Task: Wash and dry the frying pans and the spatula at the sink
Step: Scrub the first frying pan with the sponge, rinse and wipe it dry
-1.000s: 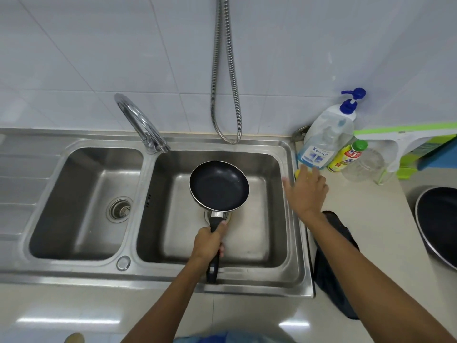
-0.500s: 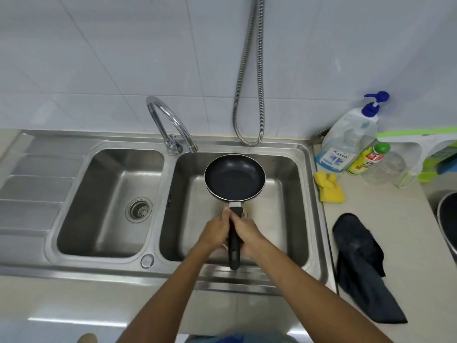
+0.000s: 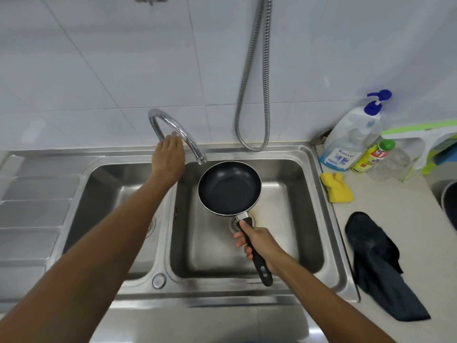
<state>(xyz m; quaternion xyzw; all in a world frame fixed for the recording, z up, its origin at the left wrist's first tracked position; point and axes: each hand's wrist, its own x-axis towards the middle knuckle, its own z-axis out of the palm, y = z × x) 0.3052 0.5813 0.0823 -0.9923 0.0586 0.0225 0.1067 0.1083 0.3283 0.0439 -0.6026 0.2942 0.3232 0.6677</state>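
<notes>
**Frying pan over right basin: washing not yet begun**

Frying pan [image 3: 229,188], small, dark non-stick, is being held level above the right basin [image 3: 306,219] of a double steel sink, bowl facing up. Its long axis is running from the handle end, near and slightly right, to the bowl, far and slightly left, so the bowl is pointing away from the person toward the tiled wall.

Right hand [image 3: 259,246] is wrapping closed around the black handle [image 3: 257,258], mid-length; the hanging-hole end is sticking out nearest the body. The pan's far rim is sitting just below and beside the outlet of the tap spout [image 3: 183,134].

Left hand [image 3: 169,158] is reaching across the left basin [image 3: 111,194], fingers loosely extended, resting on or just in front of the spout's base. Whether it is touching or gripping a control cannot be told.

No water is running, and the pan is looking dry and soap-free. By this evidence the task is standing at its opening step: wetting, scrubbing, rinsing and drying are all still to do.

Right counter, near to far: dark cloth [image 3: 378,271], yellow sponge cloth [image 3: 337,188], pump bottle of blue liquid [image 3: 351,142], yellow bottle with green cap [image 3: 373,155]. A second large pan's rim [image 3: 448,204] is showing at the right edge. No spatula is appearing in view.
</notes>
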